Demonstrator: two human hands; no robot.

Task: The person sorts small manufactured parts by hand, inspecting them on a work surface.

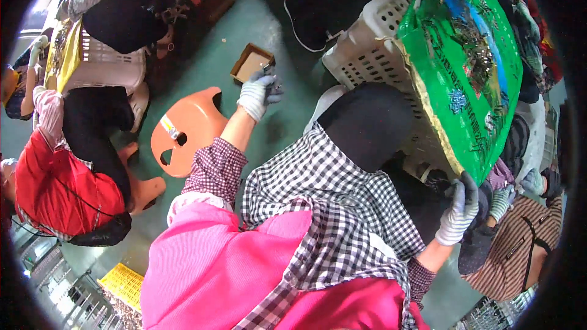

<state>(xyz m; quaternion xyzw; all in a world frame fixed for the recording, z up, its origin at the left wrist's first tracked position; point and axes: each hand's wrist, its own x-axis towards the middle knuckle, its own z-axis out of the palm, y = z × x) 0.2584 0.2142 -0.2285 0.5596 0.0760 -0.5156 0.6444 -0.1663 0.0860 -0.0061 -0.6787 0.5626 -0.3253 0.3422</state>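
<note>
My left hand (260,93), in a grey-and-white work glove, reaches out over the floor to a small brown open-topped box (252,63). Its fingers are curled together at the box's right side; a small dark thing seems to be at the fingertips, too small to name. On the other side, my right hand (458,212), in a striped glove, is raised at the near corner of a green printed sack (437,79). The fingers there are stretched out and partly apart, close to the sack's edge. Small metallic-looking pieces (480,64) lie on the sack.
Beneath the sack stands a white perforated plastic crate (373,36). An orange plastic stool (192,123) is left of my arm. Co-workers sit close by: one in a red top (73,177), another in a striped top (510,247). A yellow crate (122,285) is at lower left.
</note>
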